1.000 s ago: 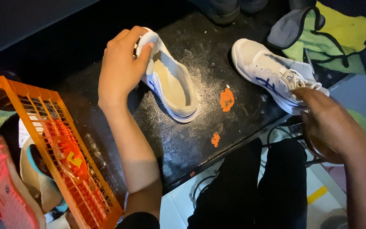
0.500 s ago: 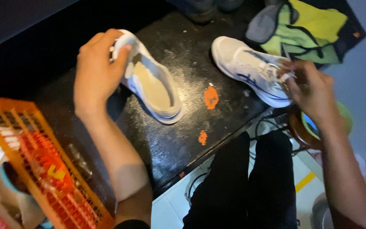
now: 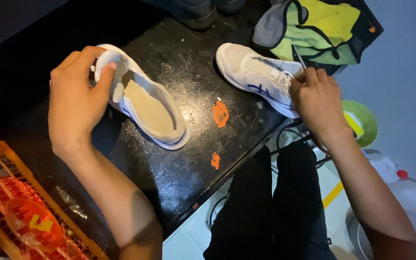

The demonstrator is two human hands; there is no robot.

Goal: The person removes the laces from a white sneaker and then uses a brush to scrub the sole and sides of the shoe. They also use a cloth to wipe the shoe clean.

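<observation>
My left hand (image 3: 75, 98) grips the heel of a white shoe (image 3: 145, 103) lying on its side on the black table (image 3: 179, 168), its bare inner sole facing up. My right hand (image 3: 316, 98) rests on the toe end of a second white shoe with blue stripes (image 3: 253, 72), which stands upright further right. The fingers of that hand pinch a thin dark tool (image 3: 298, 57) that sticks up above the laces.
An orange plastic crate (image 3: 20, 212) sits at the lower left. A green, yellow and grey cloth (image 3: 318, 31) lies at the table's back right. Two orange spots (image 3: 220, 113) mark the tabletop. My dark trouser legs (image 3: 266, 207) are below the edge; a green dish (image 3: 362, 120) is on the floor.
My right hand has risen from below the table edge onto the striped shoe. The left hand keeps its hold on the other shoe's heel. The view has shifted.
</observation>
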